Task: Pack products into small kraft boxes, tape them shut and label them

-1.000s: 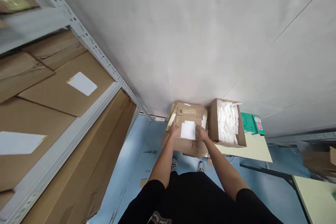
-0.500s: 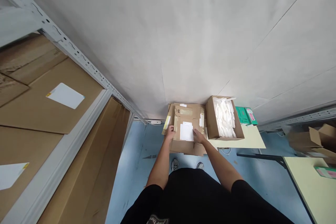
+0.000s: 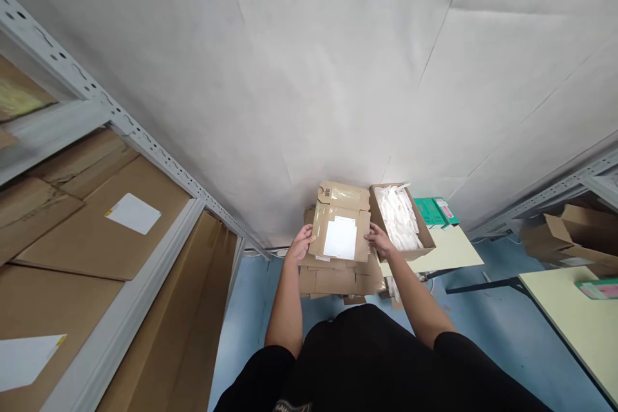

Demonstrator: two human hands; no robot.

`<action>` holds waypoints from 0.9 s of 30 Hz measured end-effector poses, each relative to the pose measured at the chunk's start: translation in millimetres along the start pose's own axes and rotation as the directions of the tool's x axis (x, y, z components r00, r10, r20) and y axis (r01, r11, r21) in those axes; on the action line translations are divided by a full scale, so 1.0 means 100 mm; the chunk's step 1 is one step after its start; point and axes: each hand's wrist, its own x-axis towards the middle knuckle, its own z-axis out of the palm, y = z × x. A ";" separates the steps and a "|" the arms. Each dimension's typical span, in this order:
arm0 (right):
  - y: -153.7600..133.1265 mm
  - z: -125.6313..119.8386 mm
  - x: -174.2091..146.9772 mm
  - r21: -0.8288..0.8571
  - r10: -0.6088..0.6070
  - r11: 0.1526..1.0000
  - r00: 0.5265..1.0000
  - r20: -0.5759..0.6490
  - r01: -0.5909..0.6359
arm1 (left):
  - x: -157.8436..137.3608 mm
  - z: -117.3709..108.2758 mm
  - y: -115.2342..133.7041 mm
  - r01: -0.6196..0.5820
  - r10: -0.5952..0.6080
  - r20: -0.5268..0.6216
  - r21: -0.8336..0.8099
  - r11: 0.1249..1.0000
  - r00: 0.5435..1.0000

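Your carton [image 3: 340,211] was brn w/ a wht label [image 3: 340,241]; your shirt [image 3: 371,360] was blk w/ a pale print [image 3: 292,407]. The open box [image 3: 421,224] was brn, its contents [image 3: 396,215] wht. Pkgs [image 3: 429,212] were grn, one pink-patched. Bench [image 3: 449,251] was pale yel, floor [image 3: 246,322] lt blue, wall [image 3: 309,77] gry & dk-lined, shelf post [image 3: 159,156] pale gry & dk-slotted.

A carton [image 3: 333,211] is formed of matt cardboard, with glossy tape [image 3: 346,193] and a smooth paper label [image 3: 340,238] stuck on. Left of the carton, a rack [image 3: 150,146] is built of coated, perforated metal. Beyond the carton, the wall [image 3: 309,77] is left matt and faintly creased; to the carton's right, a smooth tabletop [image 3: 449,252] is seen.
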 end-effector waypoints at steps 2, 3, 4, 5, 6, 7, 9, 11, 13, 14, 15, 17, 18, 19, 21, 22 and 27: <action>-0.35 -0.08 -0.05 0.069 -0.080 0.995 0.996 0.050 0.076 | 0.06 0.13 0.24 -0.030 0.030 0.008 0.038 0.999 1.000; -0.52 -0.12 -0.08 0.080 -0.115 0.991 0.992 0.062 0.110 | 0.10 0.20 0.34 -0.033 0.032 0.022 0.060 0.998 0.999; -0.69 -0.17 -0.12 0.077 -0.145 0.987 0.988 0.059 0.140 | 0.14 0.27 0.44 -0.027 0.023 0.044 0.085 0.996 0.999; -0.84 -0.21 -0.17 0.064 -0.168 0.984 0.985 0.045 0.165 | 0.19 0.34 0.53 -0.017 0.009 0.073 0.110 0.994 0.997; -0.97 -0.26 -0.22 0.050 -0.190 0.981 0.981 0.030 0.188 | 0.25 0.42 0.61 -0.008 -0.007 0.107 0.136 0.991 0.994; -1.09 -0.31 -0.28 0.038 -0.209 0.977 0.978 0.016 0.208 | 0.31 0.50 0.67 -0.002 -0.021 0.141 0.160 0.987 0.990; -1.27 -0.43 -0.40 0.026 -0.240 0.970 0.971 -0.017 0.240 | 0.44 0.67 0.76 -0.002 -0.039 0.208 0.194 0.981 0.977; -1.40 -0.58 -0.55 0.036 -0.262 0.964 0.963 -0.054 0.264 | 0.57 0.87 0.81 -0.003 -0.058 0.272 0.219 0.976 0.961; -1.47 -0.78 -0.71 0.053 -0.278 0.958 0.956 -0.093 0.283 | 0.70 1.11 0.81 0.001 -0.084 0.332 0.244 0.970 0.940; -1.50 -0.89 -0.80 0.059 -0.281 0.956 0.953 -0.111 0.288 | 0.75 1.24 0.80 0.001 -0.096 0.356 0.258 0.966 0.929; -1.52 -1.02 -0.89 0.062 -0.283 0.954 0.951 -0.128 0.292 | 0.80 1.39 0.77 0.000 -0.106 0.377 0.272 0.962 0.920; -1.55 -1.30 -1.08 0.064 -0.282 0.953 0.947 -0.154 0.295 | 0.89 1.70 0.68 -0.003 -0.125 0.414 0.297 0.955 0.902; -1.56 -1.46 -1.17 0.065 -0.281 0.953 0.945 -0.165 0.295 | 0.93 1.87 0.63 -0.003 -0.137 0.431 0.308 0.951 0.892; -1.56 -1.62 -1.27 0.067 -0.280 0.953 0.943 -0.178 0.296 | 0.96 2.04 0.56 -0.002 -0.148 0.448 0.318 0.948 0.882; -1.56 -1.97 -1.46 0.071 -0.283 0.950 0.935 -0.212 0.304 | 1.02 2.41 0.40 0.002 -0.171 0.474 0.337 0.942 0.864; -1.56 -2.16 -1.56 0.075 -0.286 0.948 0.929 -0.234 0.311 | 1.05 2.61 0.32 0.003 -0.183 0.481 0.350 0.937 0.857; -1.47 -3.18 -2.16 0.088 -0.310 0.928 0.882 -0.355 0.362 | 1.19 3.77 -0.21 0.008 -0.259 0.534 0.426 0.904 0.805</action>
